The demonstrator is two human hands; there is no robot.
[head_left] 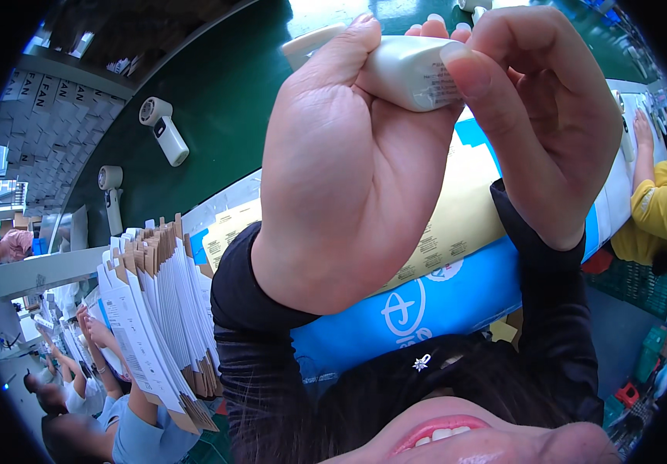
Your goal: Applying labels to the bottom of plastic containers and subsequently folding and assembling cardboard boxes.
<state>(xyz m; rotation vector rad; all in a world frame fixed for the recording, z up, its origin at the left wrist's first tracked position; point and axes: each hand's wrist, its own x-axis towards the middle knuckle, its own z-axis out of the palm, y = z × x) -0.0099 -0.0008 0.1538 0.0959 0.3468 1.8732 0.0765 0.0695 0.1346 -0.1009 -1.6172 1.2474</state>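
A white handheld fan (407, 71) is held up close at the top of the view. My left hand (349, 170) wraps round it, thumb along one side and fingertips showing behind. A small label (440, 80) with dark print lies on the fan's right end. My right hand (554, 116) is closed at that same end, its thumb pressed by the label's edge and its index finger curled. Below my hands lie yellow label sheets (469, 205) with dark printed blocks, on top of a blue-and-white bag (465, 286).
Two more white handheld fans (170, 141) (112, 199) lie on the green tabletop (217, 100) at left. A stack of folded white cartons (156, 301) stands at the near left. White boxes (55, 116) are piled farther left. Other people work at both sides, one in a yellow sleeve (662, 201).
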